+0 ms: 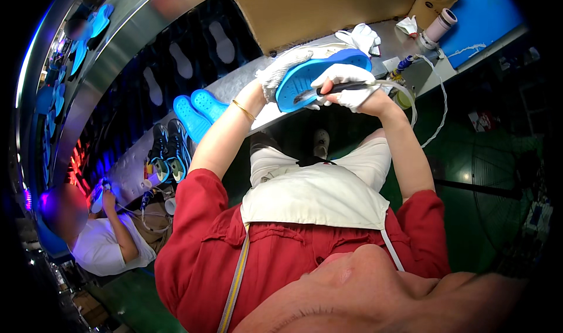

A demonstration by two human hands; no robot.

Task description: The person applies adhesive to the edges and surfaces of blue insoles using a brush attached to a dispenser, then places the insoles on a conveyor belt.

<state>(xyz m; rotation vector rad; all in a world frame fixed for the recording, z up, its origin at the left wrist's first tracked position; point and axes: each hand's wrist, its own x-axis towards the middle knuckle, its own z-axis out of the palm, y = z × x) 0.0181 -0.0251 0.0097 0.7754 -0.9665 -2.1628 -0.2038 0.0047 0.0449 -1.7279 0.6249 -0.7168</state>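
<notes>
My left hand (281, 74), in a white glove, is closed on the rim of a blue shoe sole (298, 78). The sole is tilted in front of me at the edge of the bench, its hollow inner side showing. In my right hand (355, 92), whose white glove leaves some fingertips bare, is a brush (340, 88) with a dark handle. Its bristles touch the inside of the sole near the lower left end. A pale tube (402, 87) runs from the brush's handle end toward the right. Some of my right fingers are hidden behind the sole.
Two more blue soles (190, 117) lie left of my left forearm, beside black-and-blue sneakers (170, 148). Pale sole shapes (221, 41) rest on the dark conveyor. Behind the sole are a cardboard box (328, 10), white gloves (360, 38) and a bottle (440, 25). A co-worker (108, 245) sits at left.
</notes>
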